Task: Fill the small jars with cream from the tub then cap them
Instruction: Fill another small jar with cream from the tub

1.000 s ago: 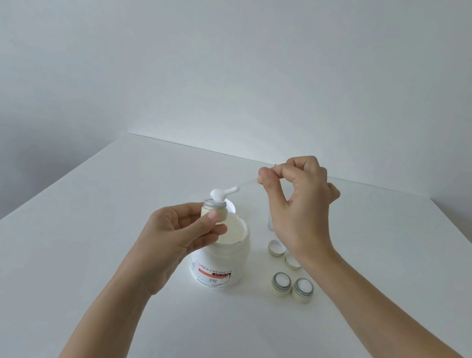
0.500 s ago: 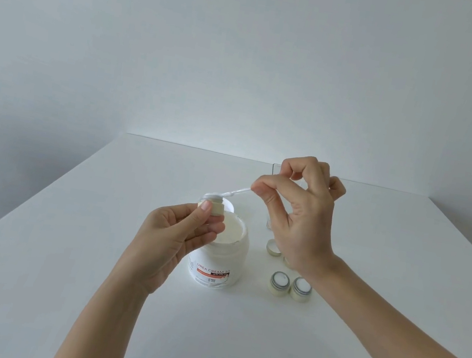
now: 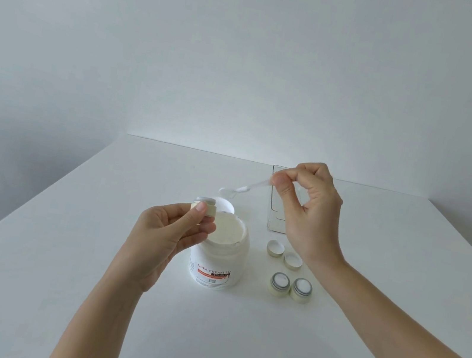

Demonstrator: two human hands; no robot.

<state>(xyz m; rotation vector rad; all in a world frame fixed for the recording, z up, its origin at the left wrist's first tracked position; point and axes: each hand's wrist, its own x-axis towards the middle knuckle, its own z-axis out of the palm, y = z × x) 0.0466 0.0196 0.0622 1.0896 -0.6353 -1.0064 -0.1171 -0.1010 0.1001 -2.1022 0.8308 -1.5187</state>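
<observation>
above the open white cream tub (image 3: 220, 257), our left hand (image 3: 167, 234) is pinching a small cream-coloured jar (image 3: 204, 206); our right hand (image 3: 309, 210) is pinching a clear plastic spatula (image 3: 242, 189).

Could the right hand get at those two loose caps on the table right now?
Probably yes, though not at once: the caps lie uncovered just below the right hand with nothing between, but its fingers are pinching the small spatula, which it would have to put down first.
</observation>
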